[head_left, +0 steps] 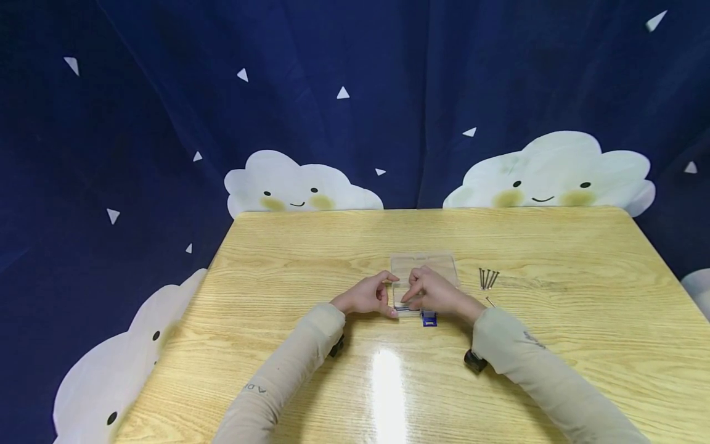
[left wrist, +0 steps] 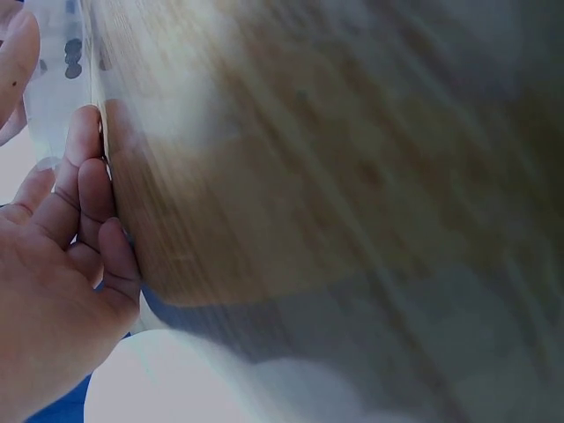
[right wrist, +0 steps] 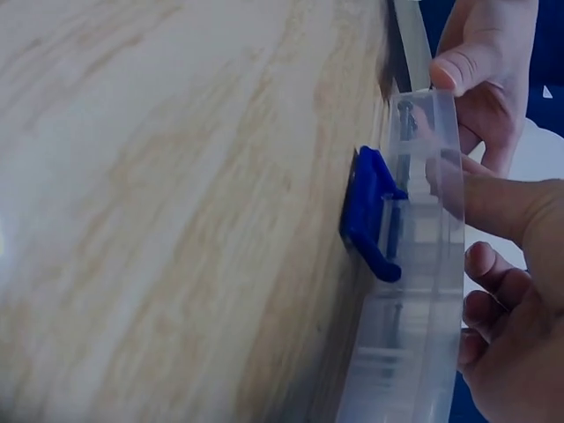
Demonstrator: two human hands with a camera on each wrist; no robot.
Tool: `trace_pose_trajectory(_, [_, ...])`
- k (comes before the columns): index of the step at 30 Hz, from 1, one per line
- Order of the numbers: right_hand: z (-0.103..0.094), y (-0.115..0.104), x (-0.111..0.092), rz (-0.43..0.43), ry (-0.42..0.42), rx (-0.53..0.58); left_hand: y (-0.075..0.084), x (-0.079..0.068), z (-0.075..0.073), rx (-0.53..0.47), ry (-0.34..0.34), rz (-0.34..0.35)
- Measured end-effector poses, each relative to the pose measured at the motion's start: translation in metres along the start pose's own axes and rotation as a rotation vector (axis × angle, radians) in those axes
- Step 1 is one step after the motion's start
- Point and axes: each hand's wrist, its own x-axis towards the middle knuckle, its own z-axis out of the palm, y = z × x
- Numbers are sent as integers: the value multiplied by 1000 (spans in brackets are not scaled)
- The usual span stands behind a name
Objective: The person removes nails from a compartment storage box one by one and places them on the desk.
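Observation:
A clear plastic box (head_left: 407, 313) with a blue latch (head_left: 429, 319) lies on the table, its transparent lid (head_left: 402, 265) folded back on the far side. My left hand (head_left: 367, 296) grips the box's left end, thumb at the near corner and fingers at the far one. The right hand (head_left: 435, 293) reaches into the left part of the box with a finger pointing down. Dark screws (head_left: 407, 308) lie in that part, also seen through the clear wall (right wrist: 432, 308) in the right wrist view. Whether the right fingertips pinch anything is hidden.
Several loose dark screws (head_left: 488, 279) lie in a row right of the box. Another screw (head_left: 490, 301) is beside the right wrist, partly covered. Behind the wooden table (head_left: 288, 246) hangs a dark blue curtain (head_left: 310, 55) with white clouds.

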Motion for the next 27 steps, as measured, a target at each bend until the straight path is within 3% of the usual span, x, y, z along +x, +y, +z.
trace_pose_trajectory(10, [11, -5, 1, 5, 27, -160, -2, 1, 1, -13, 0, 12])
trace_pose_trajectory(27, [16, -5, 4, -3, 59, -234, -4, 3, 1, -21, 7, 11])
